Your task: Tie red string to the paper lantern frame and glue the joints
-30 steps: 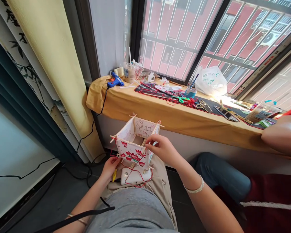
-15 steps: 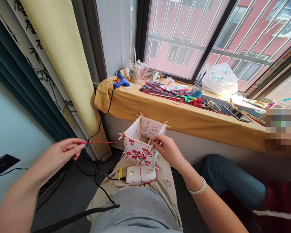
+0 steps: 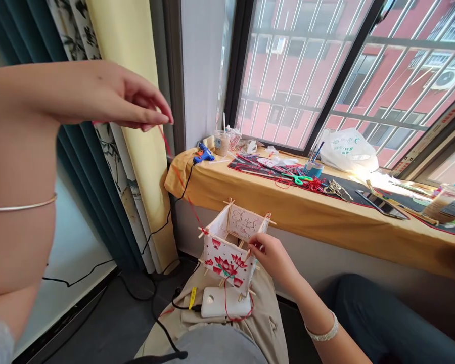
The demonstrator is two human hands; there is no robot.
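Observation:
My left hand (image 3: 136,103) is raised high on the left, fingers pinched on a red cord (image 3: 189,201). The cord slants down, stretched, to the near left corner of a box-shaped lantern frame (image 3: 225,260). Wooden sticks edge this lantern, and its white panels carry painted red lotus flowers; the far panel bears black writing. At the near right corner, my right hand (image 3: 267,250) grips the lantern by its upper edge. Another red cord hangs down the front over a white power bank (image 3: 223,302) on my lap, which has a black cable plugged in.
On the cloth-covered ledge (image 3: 220,187) lie a blue glue gun (image 3: 203,152), green scissors (image 3: 298,179), a phone (image 3: 381,205) and tangled red cord. A plastic bag (image 3: 349,151) and cups stand behind. Another person's leg (image 3: 387,318) is at the right. Black cables trail across the floor.
My left hand has risen well above the lantern, drawing the red cord upward from nearly level to a steep slant. My right hand stays at the same corner. The view has shifted.

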